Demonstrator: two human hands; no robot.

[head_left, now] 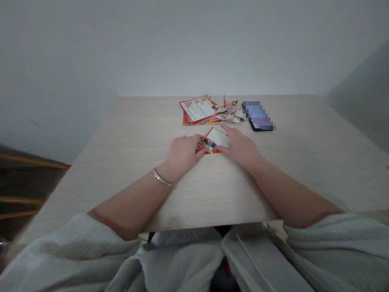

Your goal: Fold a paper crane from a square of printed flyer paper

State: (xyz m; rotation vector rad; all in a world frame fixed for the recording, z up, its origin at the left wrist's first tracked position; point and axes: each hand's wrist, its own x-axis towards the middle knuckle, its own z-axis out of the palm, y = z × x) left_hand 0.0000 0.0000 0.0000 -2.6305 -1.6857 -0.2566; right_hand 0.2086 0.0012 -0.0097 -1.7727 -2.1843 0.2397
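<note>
A small sheet of printed paper (219, 138), white on one part and brightly coloured on another, lies partly folded on the table. My left hand (184, 152) has its thumb and fingers on the coloured left end of the paper. My right hand (243, 148) grips the right side, with the thumb at the lower edge and the index finger by the upper corner. Fingers cover both ends of the sheet, so the folds there are hidden. A silver bracelet (162, 177) circles my left wrist.
Behind my hands is a stack of printed sheets (199, 109). Folded paper pieces (232, 112), pointed in shape, sit beside it. Further right lies a phone (258, 117) with a lit, blurred screen. The pale wooden table (136, 125) meets a wall at its far edge.
</note>
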